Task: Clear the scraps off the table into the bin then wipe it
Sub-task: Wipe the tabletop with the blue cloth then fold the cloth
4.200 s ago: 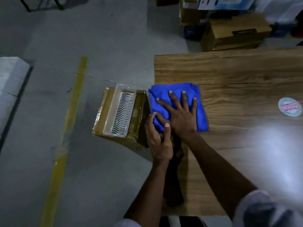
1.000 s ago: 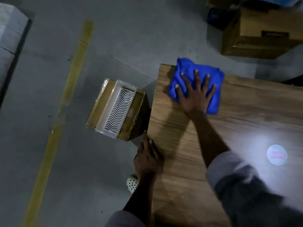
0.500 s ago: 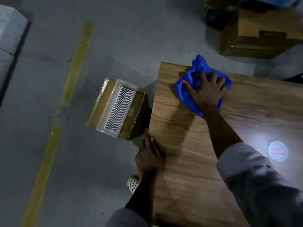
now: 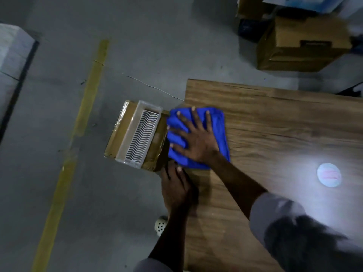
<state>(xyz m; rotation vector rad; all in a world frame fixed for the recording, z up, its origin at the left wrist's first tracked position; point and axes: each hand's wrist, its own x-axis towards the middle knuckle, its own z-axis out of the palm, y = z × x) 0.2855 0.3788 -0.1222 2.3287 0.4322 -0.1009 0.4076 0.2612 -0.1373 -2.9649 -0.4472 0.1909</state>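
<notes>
Right hand: the right hand (image 4: 196,140) lies palm down on the blue cloth (image 4: 221,130), fingers straight and spread, pressing it flat; it grips nothing.
Left hand: the left hand (image 4: 176,189) rests on the counter's near left edge, just behind the right hand; its fingers lie fairly straight, pointing forward, with nothing in them.
Blue cloth: under the right hand, on the counter (image 4: 275,118); its left side hangs past the counter's edge, and its near edge is close to the left hand's fingertips.
Cardboard box: the cardboard box (image 4: 115,138) stands on the floor (image 4: 157,46), just left of the right hand and close against the counter's side.
White tray: the white tray (image 4: 140,134) lies on top of the box (ribbed with wavy lines), its long side running away from the hands.
Round sticker: the round sticker (image 4: 329,175) is stuck on the counter, well to the right of both hands, in a pale patch of light.
Yellow line: the yellow line (image 4: 86,107) runs along the floor, far left of the left hand.
Brown cartons: the brown cartons (image 4: 300,46) sit on the floor beyond the counter, ahead and right of the right hand.
Shoe: the pale shoe (image 4: 160,225) shows beside the left forearm.
</notes>
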